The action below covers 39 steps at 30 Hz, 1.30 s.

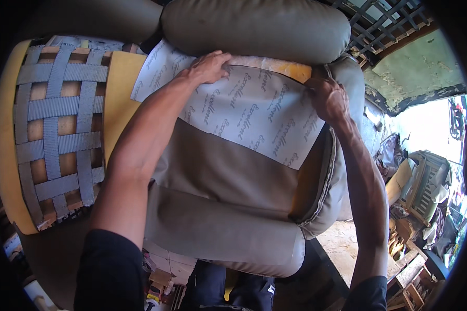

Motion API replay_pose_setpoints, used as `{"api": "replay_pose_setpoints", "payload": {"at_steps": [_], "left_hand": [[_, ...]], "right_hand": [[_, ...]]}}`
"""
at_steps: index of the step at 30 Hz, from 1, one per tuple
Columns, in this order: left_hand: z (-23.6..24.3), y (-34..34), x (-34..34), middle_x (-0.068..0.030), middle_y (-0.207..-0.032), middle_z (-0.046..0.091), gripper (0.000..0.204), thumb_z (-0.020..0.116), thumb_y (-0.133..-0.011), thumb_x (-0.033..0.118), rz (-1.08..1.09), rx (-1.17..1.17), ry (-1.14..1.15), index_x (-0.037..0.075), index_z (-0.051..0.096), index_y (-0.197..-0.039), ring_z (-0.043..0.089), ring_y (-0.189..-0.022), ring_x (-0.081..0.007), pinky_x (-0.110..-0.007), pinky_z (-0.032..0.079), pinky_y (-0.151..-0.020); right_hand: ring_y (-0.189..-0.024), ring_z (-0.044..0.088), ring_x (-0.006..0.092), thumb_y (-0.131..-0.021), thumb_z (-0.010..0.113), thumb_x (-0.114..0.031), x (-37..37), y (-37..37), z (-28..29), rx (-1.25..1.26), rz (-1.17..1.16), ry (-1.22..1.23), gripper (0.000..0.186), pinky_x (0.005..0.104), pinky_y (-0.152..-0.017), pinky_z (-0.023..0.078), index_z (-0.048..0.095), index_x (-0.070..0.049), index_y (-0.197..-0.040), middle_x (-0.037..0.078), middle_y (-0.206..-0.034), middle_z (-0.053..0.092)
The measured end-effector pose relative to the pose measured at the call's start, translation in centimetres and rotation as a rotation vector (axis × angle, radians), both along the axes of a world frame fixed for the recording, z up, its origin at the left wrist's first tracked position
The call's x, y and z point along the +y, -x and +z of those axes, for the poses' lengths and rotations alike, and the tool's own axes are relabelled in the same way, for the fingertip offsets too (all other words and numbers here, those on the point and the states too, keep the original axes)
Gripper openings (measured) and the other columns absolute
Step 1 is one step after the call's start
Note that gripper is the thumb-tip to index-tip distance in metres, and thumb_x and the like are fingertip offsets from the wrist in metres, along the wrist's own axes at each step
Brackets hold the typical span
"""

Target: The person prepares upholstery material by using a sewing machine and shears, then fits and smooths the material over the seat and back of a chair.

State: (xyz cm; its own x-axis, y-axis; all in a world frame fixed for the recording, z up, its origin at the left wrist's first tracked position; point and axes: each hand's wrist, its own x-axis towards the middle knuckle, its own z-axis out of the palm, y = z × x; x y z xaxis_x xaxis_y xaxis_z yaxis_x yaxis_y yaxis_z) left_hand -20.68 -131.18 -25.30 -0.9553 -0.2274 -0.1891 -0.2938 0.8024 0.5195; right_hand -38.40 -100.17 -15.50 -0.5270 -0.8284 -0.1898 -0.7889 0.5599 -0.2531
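Observation:
A sheet of upholstery leatherette (244, 103), its white printed backing facing up, lies across the seat of a grey-brown sofa. My left hand (209, 68) rests on its far edge below the backrest cushion (257, 26), fingers stretched toward the right and thumb apart. At the sheet's far right corner, beside the armrest (347, 88), my right hand (330, 99) is closed on the edge. A strip of pale and yellow foam (272, 65) shows between the sheet and the backrest. The sheet's near part shows its brown face (228, 166) toward the padded front roll (223, 230).
Left of the sheet is a bare seat frame with woven grey webbing (50, 129) and yellow foam edging (120, 98). A seam with raised piping (324, 179) runs along the right armrest. Wood pieces and clutter (407, 254) lie on the right; webbing (384, 20) crosses another frame behind.

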Motion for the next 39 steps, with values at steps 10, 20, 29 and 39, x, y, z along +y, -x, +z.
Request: {"api": "replay_pose_setpoints", "payload": {"at_steps": [10,20,29,39], "left_hand": [[5.8,1.7,-3.3,-0.0109,-0.108,0.065,0.022,0.072,-0.091,0.025,0.117,0.026,0.576,0.006,0.069,-0.103,0.067,-0.098,-0.0379,-0.051,0.054,-0.084],[16.8,-8.4,-5.6,-0.0127,-0.088,0.065,0.025,0.076,-0.086,0.022,-0.335,-0.221,0.202,0.001,0.067,-0.094,0.062,-0.093,-0.0319,-0.044,0.048,-0.087],[17.2,-5.2,-9.6,-0.0155,-0.103,0.073,0.016,0.072,-0.089,0.018,-0.167,-0.151,0.506,0.006,0.075,-0.099,0.070,-0.099,-0.0304,-0.043,0.054,-0.089],[-0.5,-3.5,-6.7,-0.0099,-0.109,0.074,0.022,0.056,-0.091,0.006,0.190,-0.073,0.824,0.007,0.077,-0.097,0.069,-0.107,-0.0314,-0.047,0.056,-0.094]], "right_hand": [[-0.108,0.069,0.0381,-0.098,0.045,-0.026,-4.6,5.5,-4.5,0.277,-0.189,0.150,0.034,0.0483,-0.094,0.055,0.076,-0.016,-0.106,0.015,-0.112,0.074],[-0.083,0.071,0.0213,-0.092,0.075,-0.023,6.2,-0.6,9.8,-0.387,-0.137,-0.075,0.025,0.0343,-0.083,0.054,0.075,-0.003,-0.108,0.010,-0.091,0.076],[-0.086,0.072,0.0190,-0.091,0.075,-0.023,0.9,5.1,4.2,-0.337,-0.191,0.189,0.031,0.0354,-0.081,0.055,0.075,-0.006,-0.116,0.013,-0.095,0.076],[-0.099,0.070,0.0468,-0.094,0.062,-0.035,-3.7,7.4,-8.6,0.157,-0.308,0.080,0.029,0.0551,-0.086,0.057,0.076,-0.015,-0.110,0.026,-0.106,0.073]]}}
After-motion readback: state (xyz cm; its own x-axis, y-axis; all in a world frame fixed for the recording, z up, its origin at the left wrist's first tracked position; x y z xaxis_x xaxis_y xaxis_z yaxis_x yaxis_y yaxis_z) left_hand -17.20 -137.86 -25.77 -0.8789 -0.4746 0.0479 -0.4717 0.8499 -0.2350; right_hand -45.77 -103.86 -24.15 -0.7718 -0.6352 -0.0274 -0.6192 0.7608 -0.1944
